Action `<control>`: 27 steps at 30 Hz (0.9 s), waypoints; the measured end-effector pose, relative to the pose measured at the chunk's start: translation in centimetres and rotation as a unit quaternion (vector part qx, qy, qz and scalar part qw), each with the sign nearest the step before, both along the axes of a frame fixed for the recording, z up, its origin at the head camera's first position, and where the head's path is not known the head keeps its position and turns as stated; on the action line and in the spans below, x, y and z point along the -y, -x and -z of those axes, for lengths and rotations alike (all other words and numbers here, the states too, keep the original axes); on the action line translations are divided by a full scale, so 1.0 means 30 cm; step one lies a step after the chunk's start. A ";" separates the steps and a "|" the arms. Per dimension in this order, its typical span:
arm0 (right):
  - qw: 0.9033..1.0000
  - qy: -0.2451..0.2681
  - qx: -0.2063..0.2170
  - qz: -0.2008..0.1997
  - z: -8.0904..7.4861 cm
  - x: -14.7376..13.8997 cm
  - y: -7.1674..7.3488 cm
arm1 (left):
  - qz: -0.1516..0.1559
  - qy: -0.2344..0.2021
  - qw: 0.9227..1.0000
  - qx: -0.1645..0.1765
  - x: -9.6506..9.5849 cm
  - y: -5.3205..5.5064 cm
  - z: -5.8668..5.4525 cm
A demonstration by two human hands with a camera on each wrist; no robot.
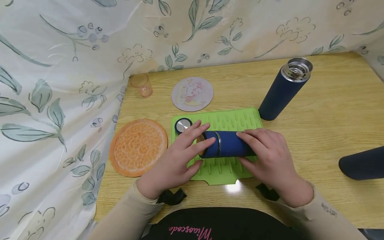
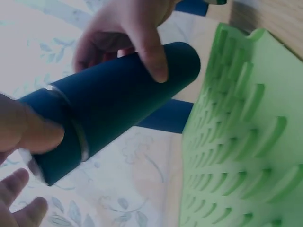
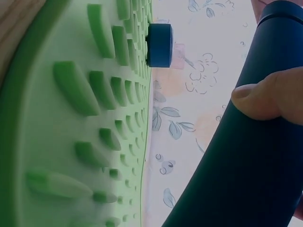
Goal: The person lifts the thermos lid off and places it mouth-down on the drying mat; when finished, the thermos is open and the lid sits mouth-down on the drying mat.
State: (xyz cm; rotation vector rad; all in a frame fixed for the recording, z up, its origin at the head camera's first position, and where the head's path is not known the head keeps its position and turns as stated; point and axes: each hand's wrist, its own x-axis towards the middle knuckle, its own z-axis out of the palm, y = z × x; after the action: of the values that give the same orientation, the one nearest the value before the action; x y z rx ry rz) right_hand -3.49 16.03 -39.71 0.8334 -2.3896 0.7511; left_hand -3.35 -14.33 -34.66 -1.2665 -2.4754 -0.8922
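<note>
A blue insulated bottle (image 1: 232, 143) with a steel band near its left end lies across my view, held over a green ridged drying mat (image 1: 223, 176). My right hand (image 1: 268, 153) grips its right part, thumb on the near side and fingers over the top. At the banded end is my left hand (image 1: 183, 151), its fingers fairly straight and spread, one fingertip touching the blue part. The left wrist view shows that finger lying on the bottle's end (image 2: 49, 165) while others stand apart. A round lid (image 1: 183, 125) with a silver top sits on the mat's far left corner.
Behind the mat's right corner stands a lidless navy bottle (image 1: 280, 91). Another dark bottle-like object (image 1: 364, 163) enters at the right edge. An orange round mat (image 1: 139, 146), a pink round coaster (image 1: 192, 95) and a pink clear cup (image 1: 144, 87) are left and back. A patterned curtain (image 1: 192, 36) borders the table.
</note>
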 end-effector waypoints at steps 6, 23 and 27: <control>1.000 0.000 0.004 0.001 -0.003 -0.001 -0.004 | -0.001 -0.005 1.000 -0.015 -0.003 0.003 0.013; 1.000 -0.007 -0.005 0.001 0.006 -0.013 -0.007 | -0.174 -0.062 0.962 0.202 -0.006 -0.015 0.006; 1.000 0.007 -0.014 0.001 0.010 -0.025 -0.004 | -0.181 -0.063 0.961 0.200 -0.015 -0.013 0.007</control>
State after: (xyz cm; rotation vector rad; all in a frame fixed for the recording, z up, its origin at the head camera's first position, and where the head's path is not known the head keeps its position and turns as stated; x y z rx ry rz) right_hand -3.37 16.79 -40.00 0.8312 -2.3578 0.7497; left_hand -2.96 -13.88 -34.86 -0.6011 -2.7632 -1.2758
